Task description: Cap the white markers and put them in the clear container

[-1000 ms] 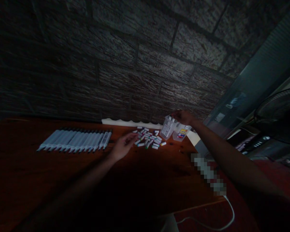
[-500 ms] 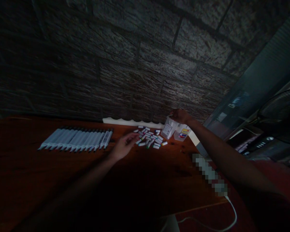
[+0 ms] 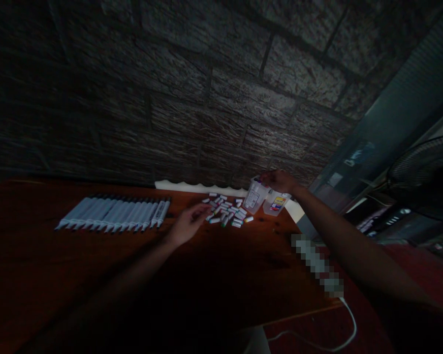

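My left hand hangs at the left edge of a loose pile of short white marker caps with coloured ends. Its fingers are loosely bent and apart, and no held thing shows. To the right, my right hand is at the top of a clear plastic container with a printed label. Those fingers are closed at the rim; what they pinch is too dark and small to name. A second clear container with a yellow label stands beside it, below my right hand.
A neat row of white markers lies on the left of the wooden table. A blurred power strip with a white cable is at the right edge. The stone wall rises behind; a fan stands at the right.
My right hand has shifted slightly down at the rim of the labelled container, which now looks more upright. My left hand has stayed beside the caps. The view has turned slightly.
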`<state>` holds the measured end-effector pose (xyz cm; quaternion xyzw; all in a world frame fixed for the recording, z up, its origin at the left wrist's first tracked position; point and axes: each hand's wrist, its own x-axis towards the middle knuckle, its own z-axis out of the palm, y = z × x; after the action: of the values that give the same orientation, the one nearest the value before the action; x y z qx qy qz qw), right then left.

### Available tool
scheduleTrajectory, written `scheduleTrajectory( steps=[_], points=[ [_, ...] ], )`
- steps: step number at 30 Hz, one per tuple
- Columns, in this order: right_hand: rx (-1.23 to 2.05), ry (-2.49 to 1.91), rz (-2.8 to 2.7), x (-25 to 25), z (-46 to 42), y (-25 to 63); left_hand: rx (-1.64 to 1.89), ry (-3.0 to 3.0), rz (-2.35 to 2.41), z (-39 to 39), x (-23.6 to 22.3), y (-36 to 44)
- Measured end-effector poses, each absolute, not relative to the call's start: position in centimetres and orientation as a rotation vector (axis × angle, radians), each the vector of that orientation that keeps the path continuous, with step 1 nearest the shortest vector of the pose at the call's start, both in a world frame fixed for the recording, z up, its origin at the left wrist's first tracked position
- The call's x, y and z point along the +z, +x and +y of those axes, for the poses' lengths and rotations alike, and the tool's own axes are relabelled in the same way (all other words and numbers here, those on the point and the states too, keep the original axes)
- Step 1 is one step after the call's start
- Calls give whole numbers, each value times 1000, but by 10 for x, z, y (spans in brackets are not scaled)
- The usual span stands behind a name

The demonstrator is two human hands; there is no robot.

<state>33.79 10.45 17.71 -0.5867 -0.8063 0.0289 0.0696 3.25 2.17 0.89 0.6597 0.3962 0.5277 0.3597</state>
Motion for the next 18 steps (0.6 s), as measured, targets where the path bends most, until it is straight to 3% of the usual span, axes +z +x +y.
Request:
scheduleTrajectory(
  steps=[12,18],
  points=[
    [287,-1739,-2424,166,109,319,1358,1701,1019,22,10,29],
    [566,-1854,-2378,166,107,317,1345,1695,1016,22,12,29]
  ],
)
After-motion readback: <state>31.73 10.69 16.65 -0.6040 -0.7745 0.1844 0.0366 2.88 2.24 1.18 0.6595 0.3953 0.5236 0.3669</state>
